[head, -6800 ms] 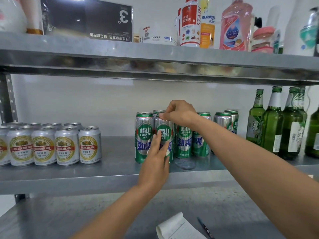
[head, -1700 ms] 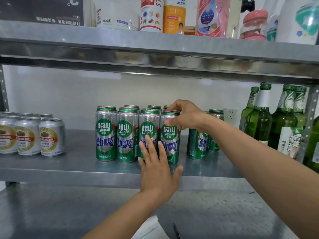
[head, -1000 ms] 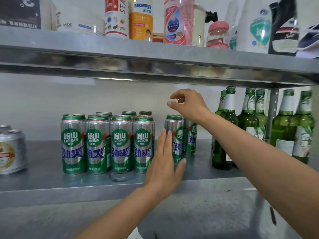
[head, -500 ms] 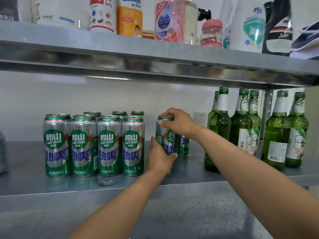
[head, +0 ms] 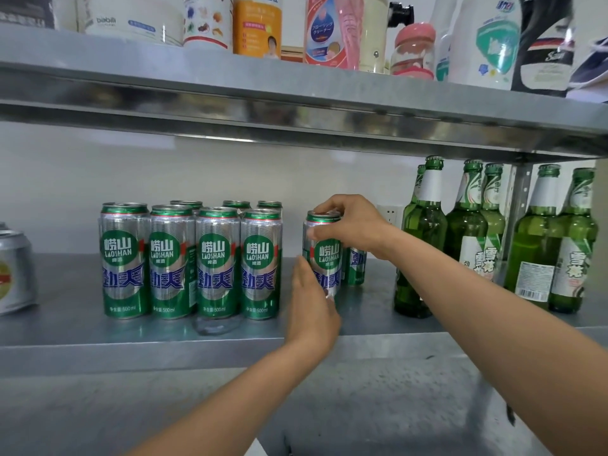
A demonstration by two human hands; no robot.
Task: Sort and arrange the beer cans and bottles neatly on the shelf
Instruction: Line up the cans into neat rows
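A tall green-and-silver Laoshan can [head: 326, 255] stands on the steel shelf [head: 98, 337], apart from the others. My right hand [head: 350, 222] grips its top rim from above. My left hand [head: 312, 307] wraps its lower left side. Behind it another green can [head: 355, 266] is half hidden. To the left, several matching cans [head: 190, 258] stand in tidy rows, labels forward. Green glass beer bottles [head: 467, 232] stand upright at the right.
A short silver can [head: 14, 271] shows at the left edge. The upper shelf [head: 263, 93] holds cleaning bottles and jars. A vertical steel post [head: 516, 209] stands among the bottles. A lower steel surface [head: 362, 406] lies below the shelf.
Both hands stay on the lone green can; it now shows its label toward me. The camera view has drifted slightly, bringing the silver can back in at the left.
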